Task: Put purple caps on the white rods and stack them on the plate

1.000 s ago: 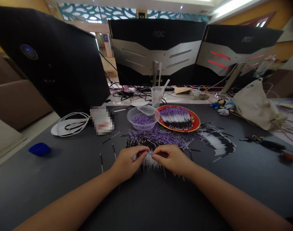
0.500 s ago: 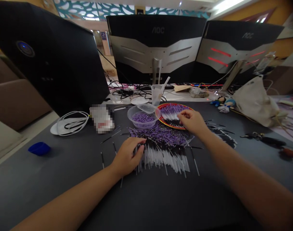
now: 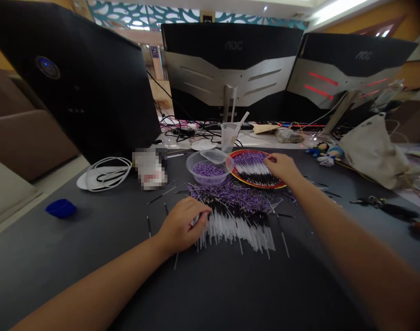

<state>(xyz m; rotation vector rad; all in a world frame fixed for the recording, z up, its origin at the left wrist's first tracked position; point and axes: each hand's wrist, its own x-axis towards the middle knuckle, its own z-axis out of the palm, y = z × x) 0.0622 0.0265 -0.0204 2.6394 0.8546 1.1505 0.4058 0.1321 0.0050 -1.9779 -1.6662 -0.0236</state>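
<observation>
My left hand [image 3: 185,225] rests at the left end of a pile of thin black-and-white sticks [image 3: 235,230], its fingers curled toward the thumb. Whatever it may hold is hidden. Behind that pile lies a heap of small purple pieces [image 3: 235,195]. Over the right rim of a red plate [image 3: 232,170] is my right hand [image 3: 284,168], its fingertips pinched together. I cannot make out anything between them. On the plate lies a row of slim sticks [image 3: 253,169] with purple, white and black parts. A clear plastic bowl [image 3: 190,171] left of it contains more purple pieces.
A plastic cup [image 3: 227,138] stands behind the bowl. Stray sticks [image 3: 284,236] lie around the pile. At left are a blue cup-like piece [image 3: 60,209], a coiled white cable [image 3: 108,172] and a black computer case [image 3: 102,92]. Keys [image 3: 378,202] and a pale bag [image 3: 366,149] are at right.
My right hand has shifted from the middle of the plate to its right rim, uncovering more of the sticks there. My left hand stays at the pile. The view has shifted slightly.
</observation>
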